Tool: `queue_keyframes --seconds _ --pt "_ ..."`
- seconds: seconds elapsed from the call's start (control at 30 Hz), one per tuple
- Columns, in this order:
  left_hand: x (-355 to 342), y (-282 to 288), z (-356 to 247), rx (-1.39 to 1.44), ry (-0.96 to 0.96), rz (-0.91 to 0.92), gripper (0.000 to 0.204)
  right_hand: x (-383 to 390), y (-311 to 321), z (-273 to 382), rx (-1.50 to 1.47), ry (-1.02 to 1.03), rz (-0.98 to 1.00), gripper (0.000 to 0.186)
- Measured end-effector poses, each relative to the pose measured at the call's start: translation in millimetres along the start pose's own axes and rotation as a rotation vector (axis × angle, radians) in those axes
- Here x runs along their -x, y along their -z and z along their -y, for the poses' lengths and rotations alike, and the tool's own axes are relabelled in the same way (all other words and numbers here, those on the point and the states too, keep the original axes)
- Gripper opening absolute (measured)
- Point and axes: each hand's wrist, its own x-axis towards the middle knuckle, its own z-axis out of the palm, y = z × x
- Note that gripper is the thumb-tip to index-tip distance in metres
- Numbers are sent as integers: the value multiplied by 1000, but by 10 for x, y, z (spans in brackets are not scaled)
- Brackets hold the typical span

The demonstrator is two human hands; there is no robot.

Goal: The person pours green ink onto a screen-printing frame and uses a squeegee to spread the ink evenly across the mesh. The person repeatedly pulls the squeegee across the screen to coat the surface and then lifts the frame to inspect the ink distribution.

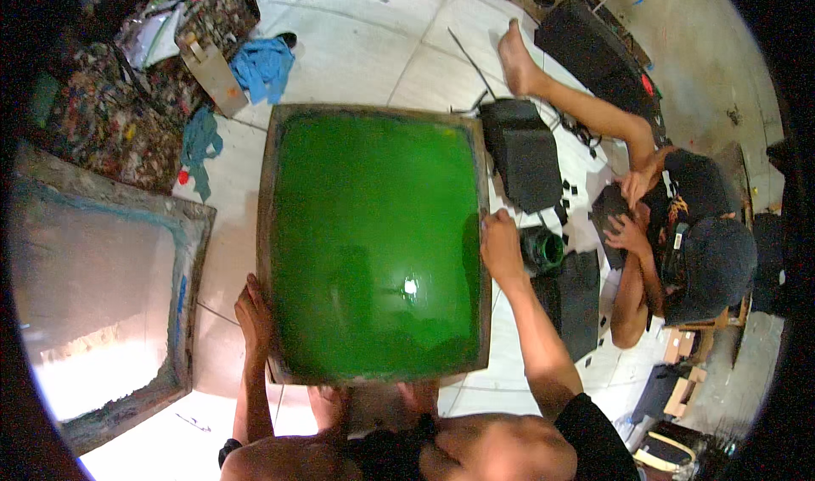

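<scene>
A large screen-printing frame point(379, 118) with a glossy green coated surface fills the middle of the head view, in front of my knees and feet. My left hand point(253, 315) grips the frame's left edge low down, its fingers partly behind the rim. Higher up on the opposite edge, my right hand point(501, 247) is closed around the rim. A light glares on the lower part of the wet-looking green face. Just right of my right hand stands a dark jar point(542, 250) with green around its mouth.
Another framed screen point(193, 303) leans at the left. Behind it sit a mottled padded block point(110, 133), a cardboard box point(216, 78) and blue cloth point(263, 65). Black pieces point(522, 154) lie to the right, where another person point(709, 264) sits working with both hands.
</scene>
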Motion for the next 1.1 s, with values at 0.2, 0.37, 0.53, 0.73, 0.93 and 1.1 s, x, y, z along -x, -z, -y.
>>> queue_keyframes --seconds 0.2,0.37,0.53,0.73,0.93,1.1 --pt "-27 -7 69 -46 67 8 68 1466 225 279 -40 -60 77 12" --pt "-62 12 30 -74 82 26 68 2404 309 504 -106 -173 146 12" --pt "-65 10 24 -73 133 31 70 2795 107 645 -337 -128 228 19" --pt "-90 -69 213 -150 133 65 60 2573 -39 858 -409 389 404 27" --pt "-126 -129 264 -68 70 -36 61 1987 -349 1592 -467 869 426 25" --pt "-91 -63 233 -96 52 -19 56 1957 -748 2498 -303 1149 316 19"
